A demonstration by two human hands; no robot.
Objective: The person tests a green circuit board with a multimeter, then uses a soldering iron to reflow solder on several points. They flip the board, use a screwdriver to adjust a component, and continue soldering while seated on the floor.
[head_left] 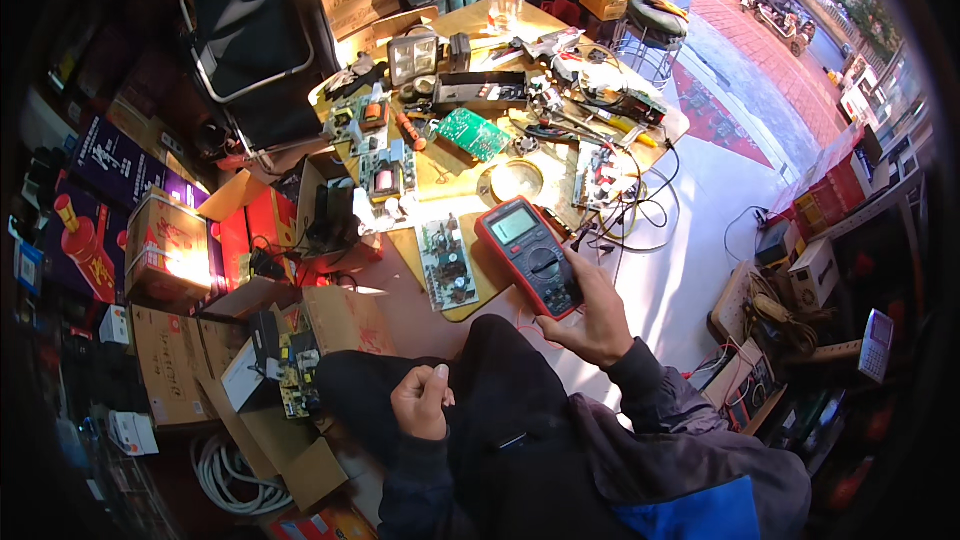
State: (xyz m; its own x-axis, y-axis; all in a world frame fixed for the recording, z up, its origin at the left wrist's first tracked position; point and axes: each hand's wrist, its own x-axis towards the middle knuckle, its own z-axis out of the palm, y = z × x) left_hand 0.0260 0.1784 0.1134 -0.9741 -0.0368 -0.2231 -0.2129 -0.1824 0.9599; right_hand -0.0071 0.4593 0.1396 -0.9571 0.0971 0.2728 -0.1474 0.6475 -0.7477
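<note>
Over the near edge of the table, my right hand (pixel 599 318) is closed round the lower right end of a digital multimeter (pixel 530 256) with a red case, a pale screen and a dark dial. My left hand (pixel 422 404) is curled into a loose fist above my lap, its thumb resting on the forefinger. Nothing shows sticking out of that fist. Left of the multimeter, a pale circuit board (pixel 446 262) full of components lies at the table's near corner. Farther back on the table is a green circuit board (pixel 473 135).
The wooden table (pixel 447 180) carries a tape roll (pixel 515 180), a screwdriver (pixel 411 130), more boards and tangled cables (pixel 635 215). An open cardboard box (pixel 262 437) with a board stands left of my knee. A stool (pixel 655 20) is at the far right.
</note>
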